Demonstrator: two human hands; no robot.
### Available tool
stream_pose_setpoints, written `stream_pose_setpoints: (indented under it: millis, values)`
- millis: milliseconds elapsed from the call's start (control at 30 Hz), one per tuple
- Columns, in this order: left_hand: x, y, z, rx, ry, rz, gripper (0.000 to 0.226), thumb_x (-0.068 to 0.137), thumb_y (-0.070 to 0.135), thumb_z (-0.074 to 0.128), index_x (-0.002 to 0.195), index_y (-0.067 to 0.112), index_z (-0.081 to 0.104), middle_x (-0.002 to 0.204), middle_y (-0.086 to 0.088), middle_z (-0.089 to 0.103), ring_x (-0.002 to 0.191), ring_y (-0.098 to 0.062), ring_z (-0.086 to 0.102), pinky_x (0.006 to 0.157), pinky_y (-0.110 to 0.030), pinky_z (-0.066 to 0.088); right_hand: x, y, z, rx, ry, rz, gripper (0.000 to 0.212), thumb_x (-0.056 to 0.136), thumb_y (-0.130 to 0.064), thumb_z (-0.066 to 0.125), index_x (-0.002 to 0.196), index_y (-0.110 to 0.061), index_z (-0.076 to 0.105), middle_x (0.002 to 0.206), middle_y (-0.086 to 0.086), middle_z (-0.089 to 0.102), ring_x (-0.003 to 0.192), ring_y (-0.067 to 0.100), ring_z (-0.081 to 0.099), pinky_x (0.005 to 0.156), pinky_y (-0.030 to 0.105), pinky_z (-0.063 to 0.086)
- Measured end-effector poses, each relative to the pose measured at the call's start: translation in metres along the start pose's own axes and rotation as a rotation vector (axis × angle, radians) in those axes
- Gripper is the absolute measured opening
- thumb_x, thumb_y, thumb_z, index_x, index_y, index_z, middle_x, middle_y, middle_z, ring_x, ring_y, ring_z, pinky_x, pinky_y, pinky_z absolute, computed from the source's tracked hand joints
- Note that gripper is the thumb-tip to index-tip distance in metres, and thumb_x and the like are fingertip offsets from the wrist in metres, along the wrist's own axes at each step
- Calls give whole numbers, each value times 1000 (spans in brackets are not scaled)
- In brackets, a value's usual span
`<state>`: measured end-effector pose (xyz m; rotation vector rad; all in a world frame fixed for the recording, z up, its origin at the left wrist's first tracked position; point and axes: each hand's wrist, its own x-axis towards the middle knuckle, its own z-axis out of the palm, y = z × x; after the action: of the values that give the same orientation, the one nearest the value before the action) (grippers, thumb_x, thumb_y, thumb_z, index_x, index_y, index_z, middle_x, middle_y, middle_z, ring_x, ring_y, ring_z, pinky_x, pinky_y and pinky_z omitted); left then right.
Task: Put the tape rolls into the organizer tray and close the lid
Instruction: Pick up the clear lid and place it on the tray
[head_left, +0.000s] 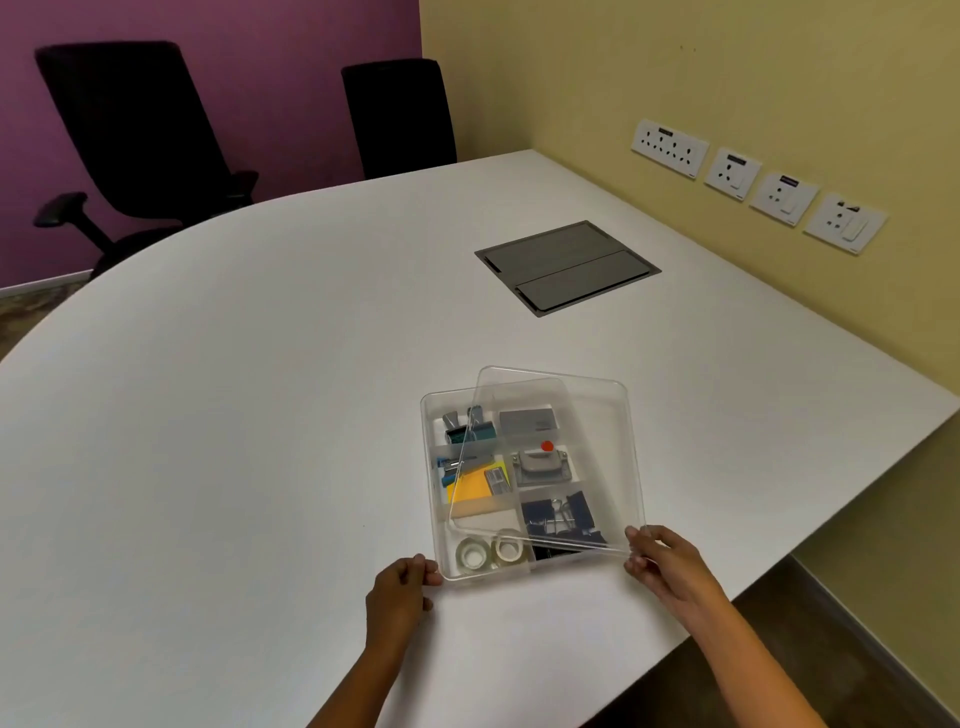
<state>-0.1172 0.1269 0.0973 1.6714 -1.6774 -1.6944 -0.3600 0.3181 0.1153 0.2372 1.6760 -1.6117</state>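
A clear organizer tray (429, 415) stands on the white table (260, 415). Two clear tape rolls (489, 552) lie side by side in its near left compartment. A clear lid (602, 415) lies askew over the tray, turned and shifted to the right, so the tray's left side and near edge are uncovered. My right hand (662, 564) grips the lid's near right corner. My left hand (402, 587) holds the tray's near left corner, fingers against its wall. Other compartments hold binder clips, yellow sticky notes, a stapler-like metal item and small boxes.
A grey cable hatch (566, 266) is set flush in the table beyond the tray. Two black office chairs (140, 135) stand at the far edge. Wall sockets (758, 184) line the yellow wall on the right. The table's right edge runs close to my right arm.
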Motion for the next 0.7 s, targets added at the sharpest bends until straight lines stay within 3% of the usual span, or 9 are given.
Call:
stream_pose_setpoints:
  millis: [100,200,400,533,633,700]
  values:
    - [1,2,4,-25,19,-7,32,97,32,46,81,15,68,80,1,72,61,-18,58,54,-26,44,2,7,-1,-330,61,-50,18,89,-9,65,78,-6,51,60,13,49,50,20,57,62,31,61]
    - [2,2,9,-32,34,-14,30,94,34,54,82,9,66,80,-4,71,61,-18,61,50,-25,47,3,9,4,-536,105,-79,19,90,-14,64,78,-7,52,60,13,57,54,26,65,81,44,57]
    - [3,1,14,-50,32,-28,24,85,29,69,88,5,64,73,-9,65,61,-19,64,42,-20,53,6,0,16,-755,223,-234,16,87,-15,69,96,-6,59,82,19,68,54,25,67,58,21,52]
    - [3,0,16,-34,31,-10,21,82,19,72,91,2,64,72,-7,63,59,-18,61,46,-24,56,13,-1,25,-722,270,-258,17,86,-11,69,96,-1,60,93,23,67,57,29,67,63,27,55]
    - [3,0,16,-29,19,-2,21,81,17,73,94,4,63,79,-6,64,65,-16,60,58,-28,57,17,-1,23,-632,285,-204,12,86,-8,68,93,1,62,89,24,70,56,27,67,56,24,54]
    - [3,0,17,-35,8,2,21,80,15,74,95,6,63,84,-6,63,72,-18,61,60,-29,57,20,2,22,-592,308,-175,13,87,-10,68,94,-1,63,84,21,71,57,25,69,61,25,55]
